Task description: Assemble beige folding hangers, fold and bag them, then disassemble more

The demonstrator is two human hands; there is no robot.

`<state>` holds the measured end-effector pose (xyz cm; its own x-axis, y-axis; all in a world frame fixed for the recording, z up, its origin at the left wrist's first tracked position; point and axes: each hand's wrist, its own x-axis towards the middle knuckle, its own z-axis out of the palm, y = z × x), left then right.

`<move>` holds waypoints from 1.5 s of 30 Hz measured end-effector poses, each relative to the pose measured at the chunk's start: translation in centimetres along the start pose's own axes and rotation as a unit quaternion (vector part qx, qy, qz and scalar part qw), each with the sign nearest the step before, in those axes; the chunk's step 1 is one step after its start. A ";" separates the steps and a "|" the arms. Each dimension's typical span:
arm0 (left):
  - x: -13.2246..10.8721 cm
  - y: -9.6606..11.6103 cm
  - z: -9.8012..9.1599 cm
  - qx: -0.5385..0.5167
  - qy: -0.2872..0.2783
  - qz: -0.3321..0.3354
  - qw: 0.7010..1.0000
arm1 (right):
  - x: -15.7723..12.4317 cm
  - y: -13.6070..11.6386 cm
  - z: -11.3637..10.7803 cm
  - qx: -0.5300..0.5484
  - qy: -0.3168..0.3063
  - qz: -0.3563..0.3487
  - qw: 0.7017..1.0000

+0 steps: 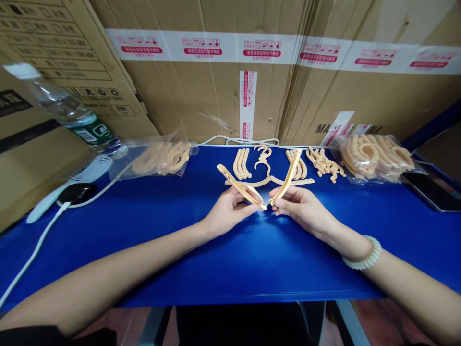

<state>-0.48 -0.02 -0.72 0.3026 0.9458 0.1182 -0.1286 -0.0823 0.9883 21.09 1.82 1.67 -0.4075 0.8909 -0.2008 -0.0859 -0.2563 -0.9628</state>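
My left hand (230,209) is closed around a cream plastic hanger arm (236,185) that slants up to the left. My right hand (300,206) pinches a second cream hanger arm (290,175) that slants up to the right. The lower ends of the two arms almost meet between my hands, just above the blue table (216,254). Behind them lies an assembled cream hanger with a hook (262,166).
Loose curved cream parts (241,163) and small pieces (324,163) lie at the back. A bag of parts (374,156) sits right, another bag (162,157) left. A water bottle (68,113), a white cable (32,250), a phone (432,190) and cardboard boxes (216,72) surround the table.
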 end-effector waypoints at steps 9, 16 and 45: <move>0.0 0.2 0.1 0.000 -0.032 0.007 0.999 | -0.1 0.0 0.3 -0.083 -0.035 -0.041 0.995; -0.2 0.0 0.1 -0.006 -0.008 -0.016 1.000 | -0.1 -0.1 0.3 -0.122 -0.029 -0.063 0.990; -0.3 -0.2 0.5 -0.054 0.006 -0.040 0.998 | -0.8 -0.3 1.3 -0.146 -0.009 -0.077 0.986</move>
<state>-0.11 -0.45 -0.87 0.3054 0.9515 0.0374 -0.2063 0.0278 0.9781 20.29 0.73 2.39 -0.4264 0.9033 -0.0470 0.1160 0.0031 -0.9932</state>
